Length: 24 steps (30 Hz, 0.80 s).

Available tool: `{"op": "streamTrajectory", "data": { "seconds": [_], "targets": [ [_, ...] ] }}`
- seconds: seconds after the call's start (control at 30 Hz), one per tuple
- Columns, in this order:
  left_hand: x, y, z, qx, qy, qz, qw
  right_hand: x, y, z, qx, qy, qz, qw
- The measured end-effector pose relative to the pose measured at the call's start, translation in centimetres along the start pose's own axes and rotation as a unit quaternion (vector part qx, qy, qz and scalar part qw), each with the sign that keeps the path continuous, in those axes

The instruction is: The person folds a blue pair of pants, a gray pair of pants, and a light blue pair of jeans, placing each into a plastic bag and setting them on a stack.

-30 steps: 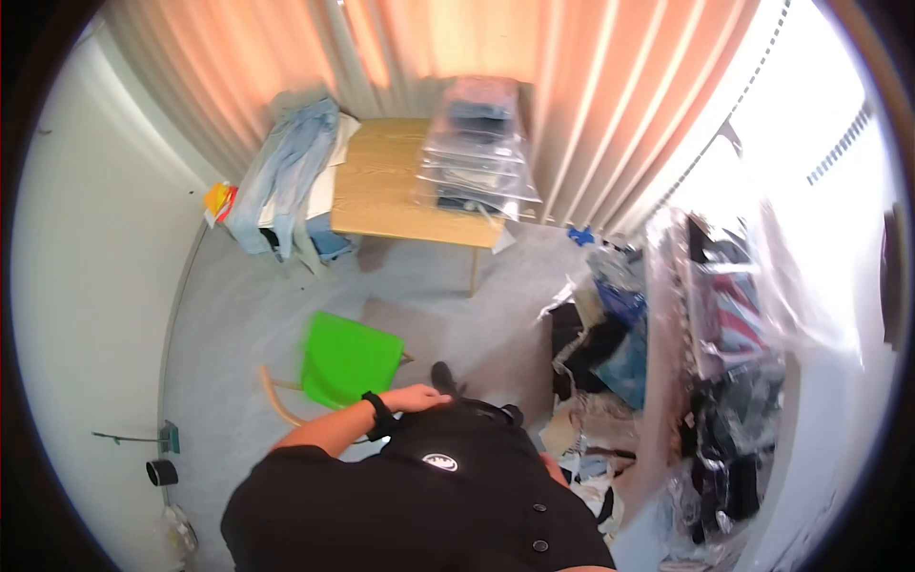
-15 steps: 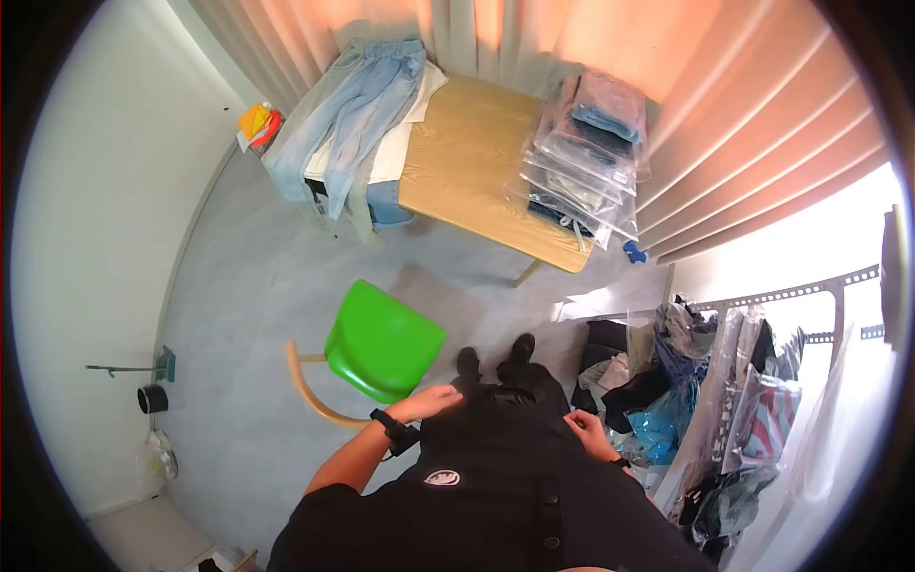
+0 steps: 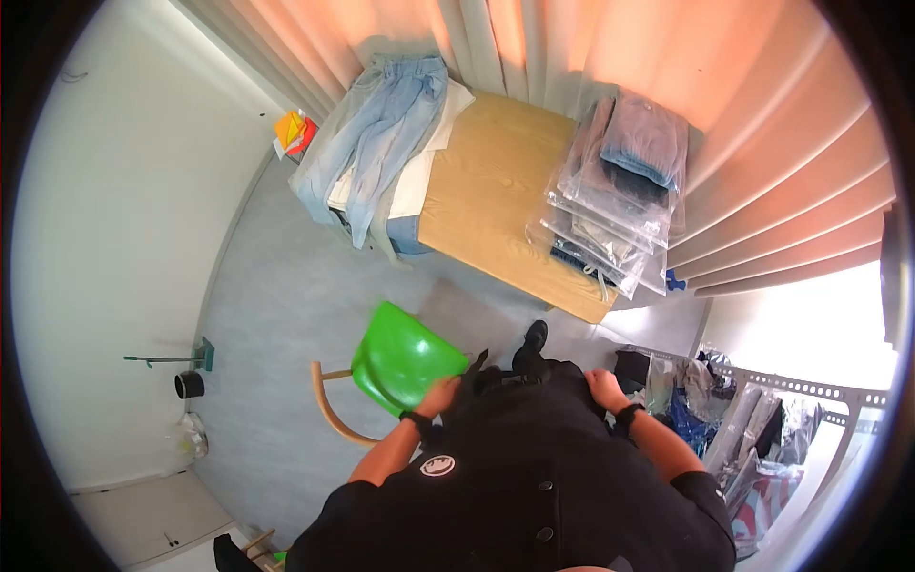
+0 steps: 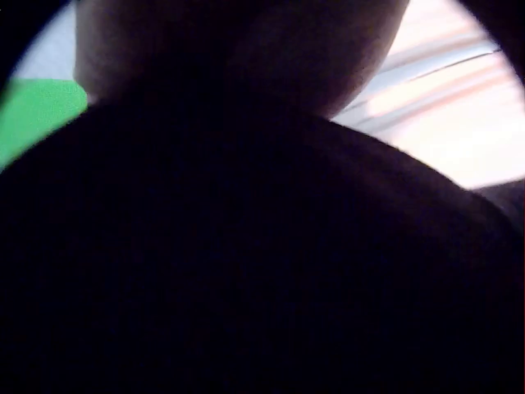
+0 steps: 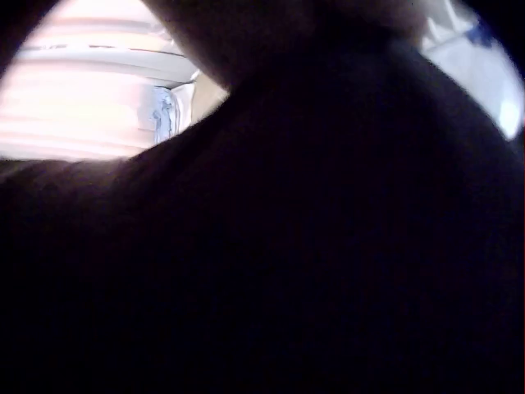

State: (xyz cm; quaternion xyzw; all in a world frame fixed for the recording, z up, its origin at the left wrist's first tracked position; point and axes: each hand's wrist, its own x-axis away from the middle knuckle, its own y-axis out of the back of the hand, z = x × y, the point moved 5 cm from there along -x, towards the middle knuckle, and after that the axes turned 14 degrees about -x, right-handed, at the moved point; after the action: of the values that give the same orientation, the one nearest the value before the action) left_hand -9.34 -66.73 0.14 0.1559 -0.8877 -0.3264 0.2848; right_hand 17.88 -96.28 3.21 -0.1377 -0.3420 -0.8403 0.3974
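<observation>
My left hand (image 3: 440, 396) hangs beside the black trousers, overlapping the edge of a green chair seat (image 3: 400, 348) in the head view. On the other side, my right hand (image 3: 605, 389) is next to the hem of the black shirt (image 3: 515, 467), fingers loosely curled. Nothing shows in either hand. Dark fabric fills most of both wrist views and hides the fingers there. Ahead stands a wooden table (image 3: 500, 181). Light blue jeans (image 3: 405, 114) lie spread over other clothes on its left end. Folded garments in clear bags (image 3: 643, 143) are stacked on its right end.
Peach curtains (image 3: 743, 76) hang behind the table. A metal rack (image 3: 791, 386) with bagged clothes (image 3: 762, 496) stands close on the right. The chair's curved wooden part (image 3: 329, 405) sticks out leftward. A broom-like tool (image 3: 205, 355) and black bin (image 3: 190, 384) are by the left wall.
The head view has turned, so table and chair appear farther right. The feet have shifted. My right hand, mostly hidden at first, has come into view beside the shirt.
</observation>
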Motion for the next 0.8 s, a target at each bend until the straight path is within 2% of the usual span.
{"op": "streamTrajectory", "data": {
  "seconds": [0.07, 0.1, 0.2, 0.27, 0.33, 0.37, 0.4, 0.43, 0.47, 0.5, 0.53, 0.57, 0.6, 0.63, 0.67, 0.7, 0.73, 0.8],
  "targets": [
    [-2.9, 1.0, 0.3, -0.026, 0.096, 0.008, 0.995, -3.3, 0.5, -0.9, 0.016, -0.004, 0.014, 1.0],
    [-3.0, 1.5, 0.4, -0.006, 0.157, 0.081, 0.984, -4.8, 0.5, -1.8, 0.031, -0.008, 0.017, 0.999],
    [-1.3, -1.4, 3.2, -0.069, 0.14, 0.055, 0.986, -6.1, -0.6, -4.1, 0.017, -0.018, 0.064, 0.998],
    [-0.3, 0.5, 0.0, 0.017, 0.196, 0.003, 0.98, -4.7, 0.4, -2.3, -0.014, 0.003, 0.025, 1.0],
    [1.3, 2.2, -1.6, 0.074, 0.253, -0.004, 0.965, -2.8, 1.8, -0.3, -0.054, -0.014, -0.01, 0.998],
    [2.4, 1.8, -0.6, 0.188, 0.28, 0.034, 0.941, -2.1, 1.9, -1.1, -0.094, -0.022, -0.033, 0.995],
    [3.2, 1.3, 0.0, 0.298, 0.301, 0.068, 0.903, -1.2, 2.0, -2.3, -0.138, -0.093, -0.007, 0.986],
    [3.8, 2.5, -1.2, 0.309, 0.305, 0.063, 0.899, -0.4, 2.3, -3.1, -0.195, -0.1, 0.002, 0.976],
    [4.8, 4.6, -3.4, 0.316, 0.334, 0.124, 0.879, 0.9, 2.0, -4.2, -0.256, -0.109, 0.009, 0.961],
    [5.4, 5.7, -4.6, 0.321, 0.358, 0.185, 0.857, 0.4, 1.5, -8.5, -0.251, -0.107, 0.014, 0.962],
    [5.1, 6.1, -4.3, 0.324, 0.356, 0.179, 0.858, 0.6, 0.5, -11.7, -0.283, 0.09, 0.075, 0.952],
    [4.8, 6.3, -4.1, 0.286, 0.34, 0.228, 0.866, 1.0, -1.8, -13.8, -0.305, 0.284, 0.131, 0.899],
    [4.5, 6.5, -3.9, 0.247, 0.325, 0.278, 0.87, 0.9, -2.0, -13.0, -0.304, 0.289, 0.132, 0.898],
    [4.0, 7.1, -3.7, 0.247, 0.325, 0.276, 0.87, 1.2, -3.3, -13.9, -0.397, 0.033, 0.159, 0.903],
    [3.0, 8.1, -3.4, 0.211, 0.325, 0.259, 0.885, 2.4, -4.6, -14.6, -0.46, -0.228, 0.174, 0.841],
    [2.2, 9.2, -3.0, 0.173, 0.326, 0.242, 0.897, 1.2, -6.0, -13.6, -0.392, -0.12, 0.225, 0.884],
    [1.6, 10.1, -2.4, 0.133, 0.325, 0.228, 0.908, 0.8, -4.7, -14.3, -0.394, -0.123, 0.223, 0.883],
    [1.0, 7.5, 4.3, 0.115, 0.325, 0.216, 0.913, 1.2, -6.1, -14.3, -0.385, -0.124, 0.224, 0.887]
  ]
}}
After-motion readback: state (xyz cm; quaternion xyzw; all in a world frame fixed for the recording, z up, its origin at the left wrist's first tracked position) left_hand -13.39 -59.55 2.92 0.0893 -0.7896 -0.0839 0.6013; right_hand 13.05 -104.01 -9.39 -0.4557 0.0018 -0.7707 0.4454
